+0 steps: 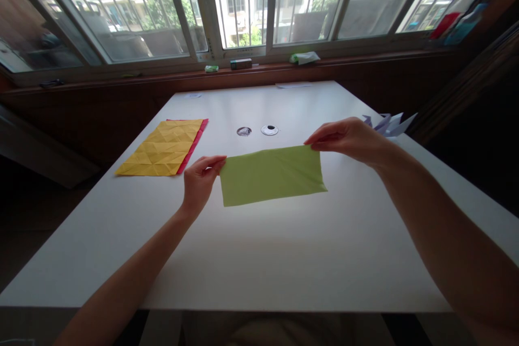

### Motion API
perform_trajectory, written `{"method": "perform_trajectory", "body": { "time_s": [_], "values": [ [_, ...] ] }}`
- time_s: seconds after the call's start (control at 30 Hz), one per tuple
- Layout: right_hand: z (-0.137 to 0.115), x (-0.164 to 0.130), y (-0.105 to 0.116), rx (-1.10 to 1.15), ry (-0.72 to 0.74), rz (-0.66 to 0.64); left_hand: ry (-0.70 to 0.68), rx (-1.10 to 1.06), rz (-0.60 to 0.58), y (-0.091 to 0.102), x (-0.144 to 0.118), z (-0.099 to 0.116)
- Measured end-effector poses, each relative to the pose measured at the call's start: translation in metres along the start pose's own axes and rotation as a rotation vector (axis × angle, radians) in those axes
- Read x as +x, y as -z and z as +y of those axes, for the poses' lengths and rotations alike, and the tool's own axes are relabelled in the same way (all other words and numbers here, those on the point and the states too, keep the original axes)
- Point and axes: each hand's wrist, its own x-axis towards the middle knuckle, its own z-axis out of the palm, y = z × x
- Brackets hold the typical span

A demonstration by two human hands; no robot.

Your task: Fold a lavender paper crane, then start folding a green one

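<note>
My left hand [198, 181] and right hand [348, 139] pinch the green paper's [272, 174] far corners above the tabletop [284, 248]; uneven pull risks a crooked crease.

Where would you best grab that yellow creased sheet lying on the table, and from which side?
Probably at the near left corner of the yellow sheet, coming from the table's left edge. It lies flat on a pink sheet, whose edge shows along the right side, so a grip there might catch both. The left hand is nearer, though it and the right hand pinch the green paper.
</note>
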Motion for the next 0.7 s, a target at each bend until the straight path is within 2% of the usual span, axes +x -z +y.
{"method": "perform_trajectory", "body": {
  "time_s": [0.7],
  "values": [
    [-0.0016,0.0007,0.0000,-0.009,-0.020,0.025,-0.027,0.020,0.011,-0.0006,-0.0006,0.0024]
  ]
}}
